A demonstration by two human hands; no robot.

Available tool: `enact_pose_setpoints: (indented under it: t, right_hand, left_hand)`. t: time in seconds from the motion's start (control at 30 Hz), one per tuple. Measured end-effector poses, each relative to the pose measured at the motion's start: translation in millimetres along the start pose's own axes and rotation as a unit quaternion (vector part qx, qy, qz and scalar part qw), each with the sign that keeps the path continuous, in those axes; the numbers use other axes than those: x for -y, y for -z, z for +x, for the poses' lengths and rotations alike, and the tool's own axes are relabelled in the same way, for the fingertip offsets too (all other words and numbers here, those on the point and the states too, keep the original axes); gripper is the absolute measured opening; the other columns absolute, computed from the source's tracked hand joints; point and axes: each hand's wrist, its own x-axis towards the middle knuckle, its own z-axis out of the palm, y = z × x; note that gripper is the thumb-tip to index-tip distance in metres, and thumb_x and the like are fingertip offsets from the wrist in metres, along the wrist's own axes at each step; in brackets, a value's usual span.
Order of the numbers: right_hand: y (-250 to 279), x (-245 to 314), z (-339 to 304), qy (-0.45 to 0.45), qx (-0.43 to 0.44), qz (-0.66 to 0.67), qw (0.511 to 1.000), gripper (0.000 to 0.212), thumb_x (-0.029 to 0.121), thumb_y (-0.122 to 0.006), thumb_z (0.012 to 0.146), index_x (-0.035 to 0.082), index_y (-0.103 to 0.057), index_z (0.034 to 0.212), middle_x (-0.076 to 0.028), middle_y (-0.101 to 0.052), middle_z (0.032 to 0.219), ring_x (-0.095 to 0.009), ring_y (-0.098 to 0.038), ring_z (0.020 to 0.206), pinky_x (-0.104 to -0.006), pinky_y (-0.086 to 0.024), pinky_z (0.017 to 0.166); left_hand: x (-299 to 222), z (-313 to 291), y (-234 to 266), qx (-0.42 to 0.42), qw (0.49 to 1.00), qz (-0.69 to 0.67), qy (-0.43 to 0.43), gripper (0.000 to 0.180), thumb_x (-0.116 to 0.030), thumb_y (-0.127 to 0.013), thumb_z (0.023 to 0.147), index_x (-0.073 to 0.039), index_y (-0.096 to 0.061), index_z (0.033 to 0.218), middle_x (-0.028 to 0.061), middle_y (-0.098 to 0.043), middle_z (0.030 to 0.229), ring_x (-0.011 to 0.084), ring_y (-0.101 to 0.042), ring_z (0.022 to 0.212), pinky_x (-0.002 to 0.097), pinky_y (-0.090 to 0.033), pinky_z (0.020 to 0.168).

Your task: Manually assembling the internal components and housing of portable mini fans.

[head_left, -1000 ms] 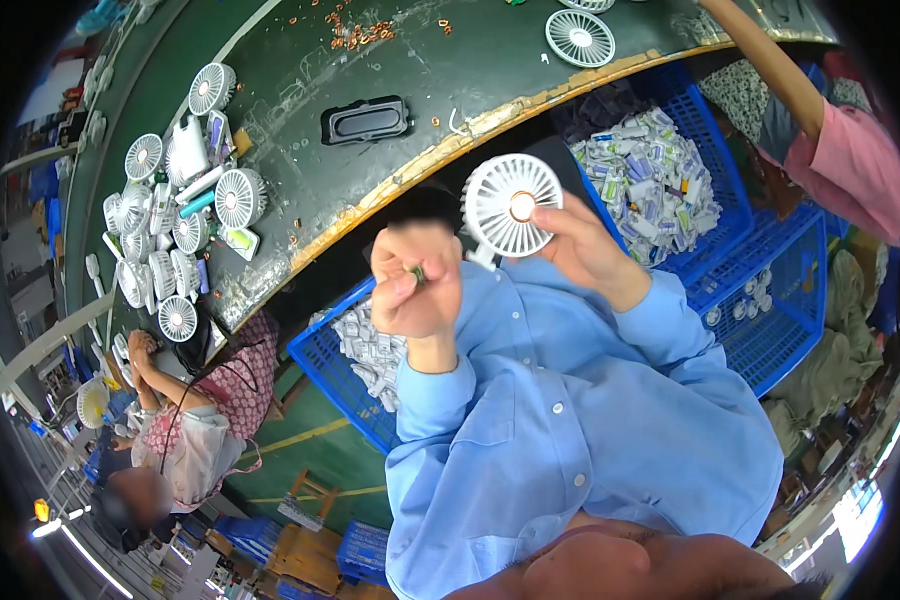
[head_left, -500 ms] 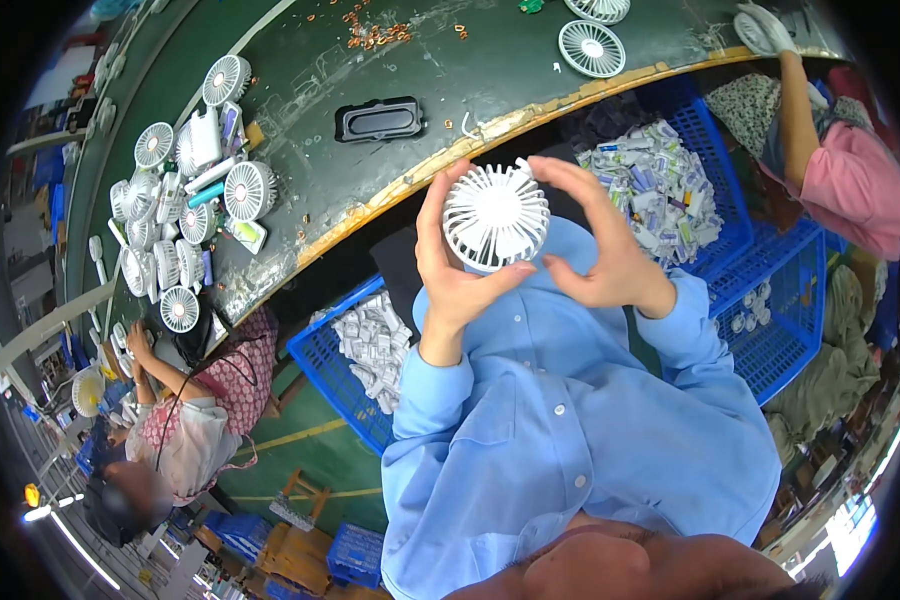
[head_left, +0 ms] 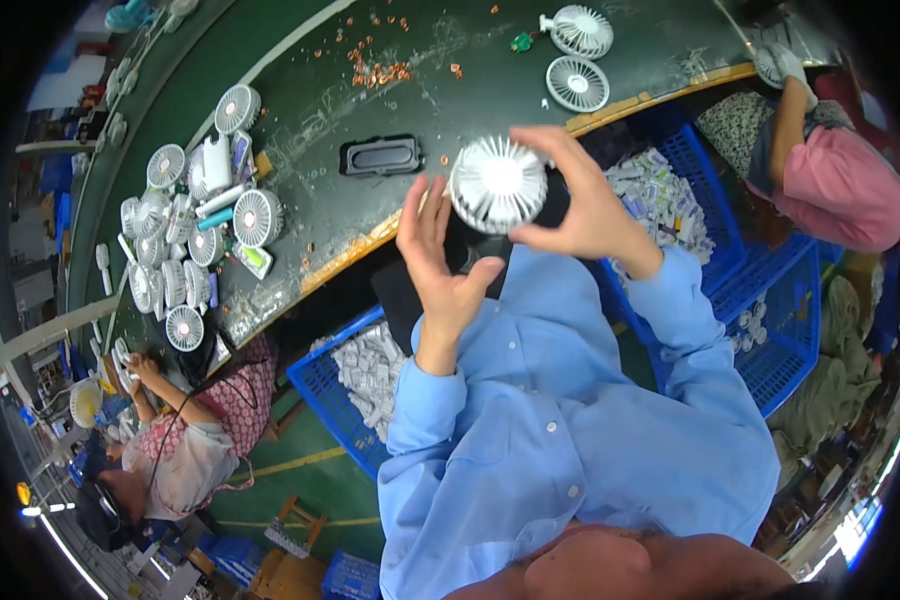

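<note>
A white fan head (head_left: pixel 498 186) with a round slatted cage is held up in front of me, over the table's edge. My right hand (head_left: pixel 580 200) grips it from the right side, thumb below and fingers above. My left hand (head_left: pixel 440 250) is just left of the fan head, fingers spread and thumb out, holding nothing. On the dark green table (head_left: pixel 310 60) beyond lies a black oblong tray (head_left: pixel 381 156), left of the fan head. Another white fan head (head_left: pixel 581 32) and a round slatted fan cover (head_left: pixel 577 83) lie farther off to the right.
Several small white fans (head_left: pixel 185 220) are heaped at the table's left. Copper-coloured bits (head_left: pixel 380 75) are scattered far back. Blue baskets of pale parts stand below the edge, one at left (head_left: pixel 320 390), one at right (head_left: pixel 720 245). Co-workers sit at left (head_left: pixel 185 430) and right (head_left: pixel 840 180).
The fan head has moved up toward the table. My left hand has let go of it and opened; my right hand has closed on its right side.
</note>
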Motion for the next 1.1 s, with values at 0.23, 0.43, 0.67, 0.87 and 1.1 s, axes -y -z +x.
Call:
enact_pose_setpoints:
  t: [0.23, 0.43, 0.67, 0.87, 1.1]
  right_hand:
    - [25.6, -106.8, 76.6, -0.115, -0.105, -0.277, 0.948, 0.071, 0.041, -0.075, 0.069, -0.001, -0.055, 0.122, -0.022, -0.058, 0.119, -0.035, -0.056, 0.111, -0.0414, -0.044, 0.094]
    - [92.9, -197.8, 98.3, -0.128, -0.113, -0.423, 0.890, 0.072, 0.048, -0.067, 0.077, -0.003, -0.053, 0.125, -0.027, -0.055, 0.123, -0.038, -0.052, 0.117, -0.0418, -0.041, 0.099]
    - [147.2, -293.6, 118.3, -0.194, -0.145, -0.549, 0.800, 0.071, 0.053, -0.060, 0.082, 0.004, -0.048, 0.133, -0.024, -0.050, 0.130, -0.040, -0.047, 0.121, -0.0438, -0.037, 0.102]
    - [70.4, -199.7, 88.5, 0.008, -0.107, -0.365, 0.925, 0.063, 0.035, -0.064, 0.086, -0.002, -0.044, 0.132, -0.022, -0.049, 0.132, -0.037, -0.044, 0.123, -0.0421, -0.034, 0.104]
    - [25.6, -141.5, 33.5, -0.040, -0.009, -0.325, 0.945, 0.058, 0.023, -0.064, 0.085, 0.001, -0.041, 0.134, -0.019, -0.044, 0.134, -0.036, -0.041, 0.125, -0.0414, -0.034, 0.104]
  left_hand:
    - [-15.5, -7.8, 44.7, -0.076, 0.991, 0.105, 0.012, 0.068, -0.020, -0.065, 0.086, -0.001, -0.027, 0.140, 0.0166, -0.032, 0.145, 0.0319, -0.041, 0.129, 0.0450, -0.038, 0.104]
    - [-38.4, 11.2, 134.3, -0.158, 0.939, 0.306, -0.025, 0.059, -0.007, -0.062, 0.084, -0.002, -0.036, 0.136, 0.0146, -0.039, 0.137, 0.0278, -0.050, 0.120, 0.0406, -0.045, 0.096]
    - [-61.2, 54.6, 332.1, -0.299, 0.697, 0.652, -0.025, 0.061, -0.028, -0.072, 0.077, 0.008, -0.047, 0.120, 0.0251, -0.052, 0.114, 0.0391, -0.051, 0.108, 0.0440, -0.041, 0.093]
    - [-68.6, 101.3, 428.4, -0.386, 0.577, 0.697, 0.180, 0.105, -0.057, -0.077, 0.062, 0.006, -0.035, 0.134, 0.0262, -0.042, 0.135, 0.0392, -0.040, 0.126, 0.0430, -0.036, 0.104]
    - [-55.6, 118.8, 466.7, -0.423, 0.671, 0.609, 0.027, 0.089, -0.049, -0.082, 0.060, 0.009, -0.052, 0.120, 0.0265, -0.055, 0.118, 0.0373, -0.053, 0.112, 0.0429, -0.041, 0.097]
